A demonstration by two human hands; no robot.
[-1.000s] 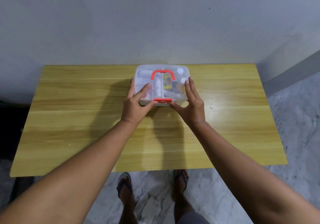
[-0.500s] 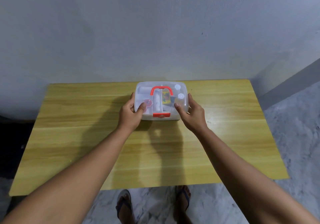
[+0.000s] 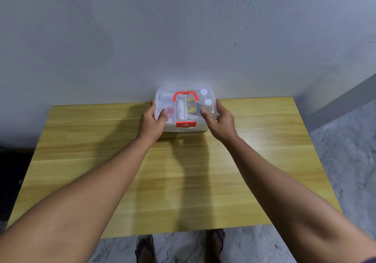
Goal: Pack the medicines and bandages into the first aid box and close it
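Fingers (image 3: 152,105) around closed first aid box (image 3: 173,127), medicines (image 3: 190,108) inside

Looking down on a yellow wood-grain table (image 3: 85,144), its far edge meeting a plain, pale grey plastered wall (image 3: 183,28). Catching a soft glare on the tabletop at right. Showing grey-white marbled floor (image 3: 345,157) to the right and below the near edge, a darker grey skirting band (image 3: 341,100) running along the wall's foot
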